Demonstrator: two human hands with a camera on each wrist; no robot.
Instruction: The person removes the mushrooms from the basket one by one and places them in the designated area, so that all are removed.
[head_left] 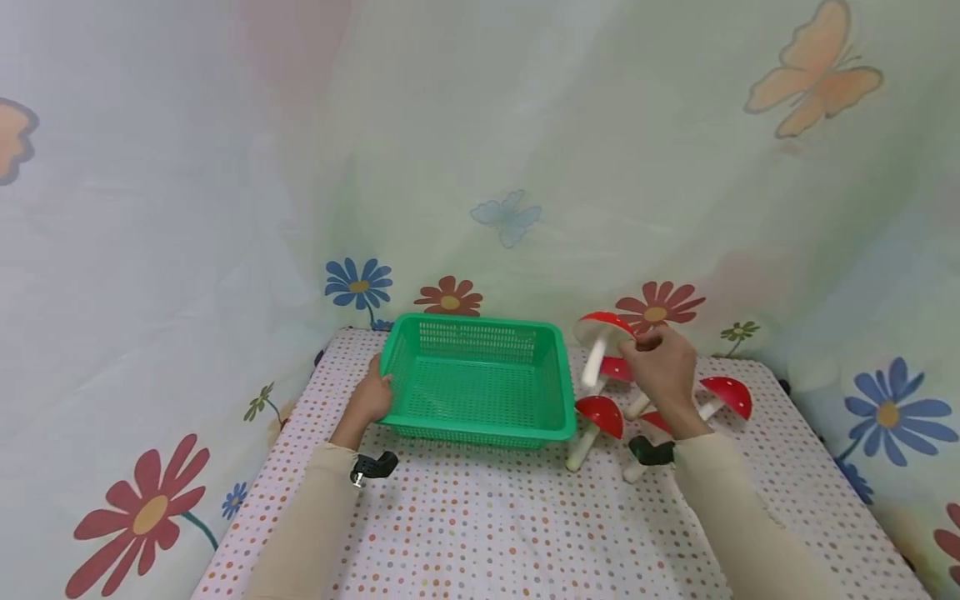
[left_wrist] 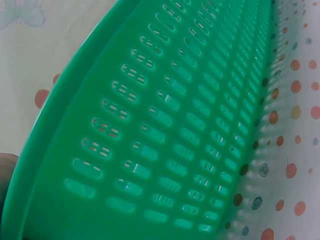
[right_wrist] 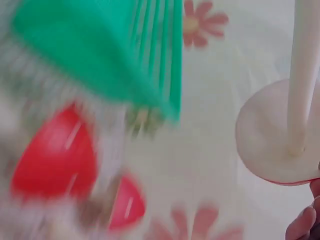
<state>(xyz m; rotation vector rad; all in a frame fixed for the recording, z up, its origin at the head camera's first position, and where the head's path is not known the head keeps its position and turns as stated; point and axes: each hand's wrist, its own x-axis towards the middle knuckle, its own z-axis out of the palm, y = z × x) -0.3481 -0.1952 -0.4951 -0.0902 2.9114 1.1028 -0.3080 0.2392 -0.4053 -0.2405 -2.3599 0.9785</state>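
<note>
A green plastic basket point(head_left: 467, 390) with slotted walls stands on the dotted tablecloth. My left hand point(head_left: 370, 397) grips its left rim, the thumb over the edge; in the left wrist view only a bit of finger shows beside the basket wall point(left_wrist: 50, 165). Up to the right of the basket, my right hand point(head_left: 666, 372) pinches a toy mushroom point(head_left: 595, 358) by the edge of its red cap. The mushroom's white stem points down, and in the right wrist view its pale cap underside point(right_wrist: 262, 132) faces the camera. Below that hand lie several more red-capped mushrooms, partly hidden by it.
One mushroom point(head_left: 600, 415) lies close to the basket's right front corner, another point(head_left: 727, 395) to the right of my right wrist. The tablecloth point(head_left: 480, 533) reaches forward to a hanging cloth backdrop point(head_left: 420, 167) painted with flowers and butterflies, which also encloses both sides.
</note>
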